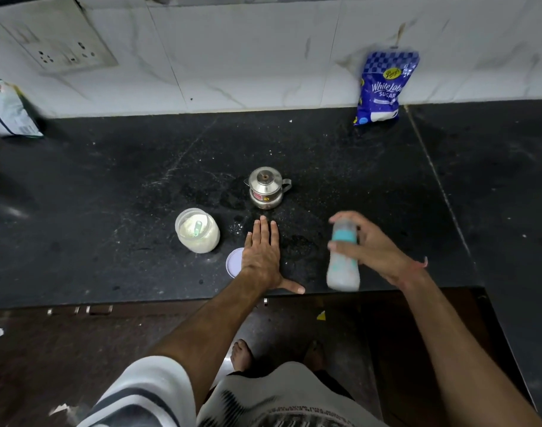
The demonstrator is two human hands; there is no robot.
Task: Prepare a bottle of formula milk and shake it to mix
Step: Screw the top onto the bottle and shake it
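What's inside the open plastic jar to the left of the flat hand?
The open jar holds pale powder with a small green scoop lying in it. How deep the powder goes under the scoop cannot be seen. Its lid lies partly under the left hand.

One feeding bottle (343,255), one powder jar (198,231), one lid (234,262), one steel pot (267,188), one sugar bag (383,87), one packet (9,109).

Black stone counter (109,186) under white marble-tiled wall (232,57).
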